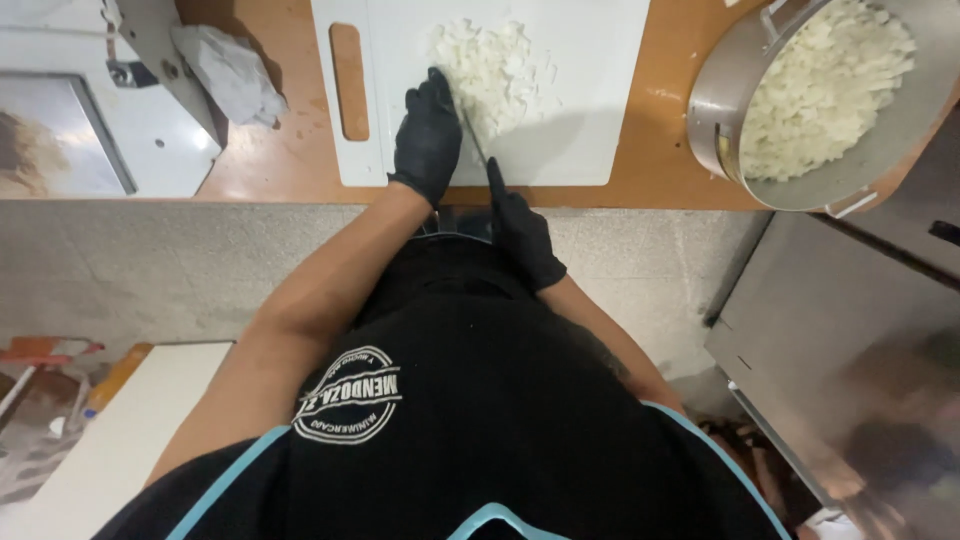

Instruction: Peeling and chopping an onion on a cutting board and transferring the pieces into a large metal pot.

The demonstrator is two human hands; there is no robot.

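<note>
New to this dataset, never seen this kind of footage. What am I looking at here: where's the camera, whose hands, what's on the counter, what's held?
There is no machine here. A person wears one camera on the head, looking straight down, so the torso in a dark apron fills the lower picture.

Both hands wear black gloves. The left hand rests flat beside a pile of chopped white pieces on a white cutting board. The right hand has its grip on a knife, whose blade points into the pile.

The board lies on a wooden counter. To the right stands a metal pot full of the same white pieces. At the left lies a crumpled cloth.
</note>
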